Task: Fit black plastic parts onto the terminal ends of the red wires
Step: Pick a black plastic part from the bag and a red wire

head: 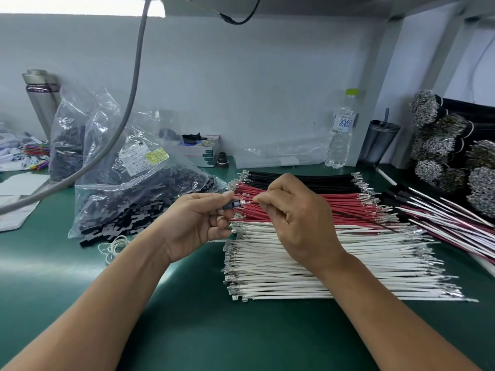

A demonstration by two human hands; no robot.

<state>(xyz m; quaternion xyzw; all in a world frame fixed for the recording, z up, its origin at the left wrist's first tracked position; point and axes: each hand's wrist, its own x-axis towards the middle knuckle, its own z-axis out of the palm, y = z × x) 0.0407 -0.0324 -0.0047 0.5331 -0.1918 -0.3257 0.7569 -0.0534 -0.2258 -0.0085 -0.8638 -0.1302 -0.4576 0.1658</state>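
Now, left hand [195,223]: your fingers pinch a black plastic part [232,204].
Right hand [292,218]: your fingers pinch a red wire [247,202], its metal end touching the part.

Small black plastic part [232,204] meets red wire's [247,202] metal terminal end.

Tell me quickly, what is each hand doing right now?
Left hand: closed, pinching a black plastic part.
Right hand: closed, pinching a red wire near its terminal end.
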